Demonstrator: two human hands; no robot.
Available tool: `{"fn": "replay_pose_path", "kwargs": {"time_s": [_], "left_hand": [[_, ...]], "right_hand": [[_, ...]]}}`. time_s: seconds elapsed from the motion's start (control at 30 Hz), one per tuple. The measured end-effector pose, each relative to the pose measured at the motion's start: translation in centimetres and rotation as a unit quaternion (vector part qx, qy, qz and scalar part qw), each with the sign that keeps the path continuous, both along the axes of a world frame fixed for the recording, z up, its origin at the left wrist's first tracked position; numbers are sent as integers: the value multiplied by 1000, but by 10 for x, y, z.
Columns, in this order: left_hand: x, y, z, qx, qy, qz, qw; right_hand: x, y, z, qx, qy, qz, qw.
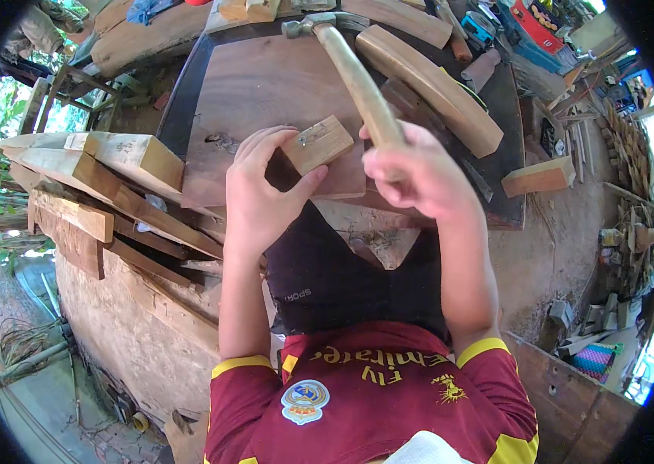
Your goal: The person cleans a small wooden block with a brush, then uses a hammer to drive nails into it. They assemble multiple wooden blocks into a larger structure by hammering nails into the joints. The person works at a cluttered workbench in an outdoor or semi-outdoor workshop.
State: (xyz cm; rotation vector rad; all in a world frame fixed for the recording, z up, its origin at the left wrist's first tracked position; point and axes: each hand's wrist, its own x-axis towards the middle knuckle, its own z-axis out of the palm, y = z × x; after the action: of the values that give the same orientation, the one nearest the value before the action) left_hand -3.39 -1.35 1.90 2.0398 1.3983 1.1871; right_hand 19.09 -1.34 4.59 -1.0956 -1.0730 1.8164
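My right hand (420, 172) is closed round the wooden handle of a claw hammer (354, 77). The hammer is raised, its metal head toward the far side, and the hand is slightly blurred. With thumb and fingers, my left hand (260, 182) grips the near-left end of a small rectangular wood block (321, 145). Small metallic bits, perhaps nails, show on the block's left part, too small to make out. Under the block lies a wide flat wooden board (265, 93) on a dark worktable (509, 178).
A long squared timber (427, 89) lies at the table's right, beside a darker piece. A short wood block (539, 177) sits at the right edge. Several thick planks (103, 174) stack at my left. A red bin (537, 27) stands far right.
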Motion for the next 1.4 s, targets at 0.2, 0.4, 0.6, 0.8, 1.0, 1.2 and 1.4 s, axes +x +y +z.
{"fn": "replay_pose_path", "kwargs": {"time_s": [0.2, 0.4, 0.6, 0.8, 1.0, 1.2, 1.4], "left_hand": [[3, 0, 1, -17, -15, -11, 1000], [4, 0, 6, -7, 7, -3, 1000], [3, 5, 5, -25, -1, -24, 999], [18, 15, 25, -24, 37, -68, 997], [110, 44, 48, -13, 25, -212, 977], [177, 88, 26, 101, 152, -316, 931], [179, 91, 35, 3, 178, -317, 932]], "right_hand": [[-5, 5, -11, 6, 154, -2, 988], [-6, -45, -26, 196, 56, -13, 979], [21, -69, 10, 94, -14, -41, 995], [50, -139, -22, 165, -1, -63, 984], [78, -204, -44, 174, -24, -136, 975], [104, -258, -67, 161, -90, -202, 962], [128, -276, -66, 74, -92, -316, 941]]}}
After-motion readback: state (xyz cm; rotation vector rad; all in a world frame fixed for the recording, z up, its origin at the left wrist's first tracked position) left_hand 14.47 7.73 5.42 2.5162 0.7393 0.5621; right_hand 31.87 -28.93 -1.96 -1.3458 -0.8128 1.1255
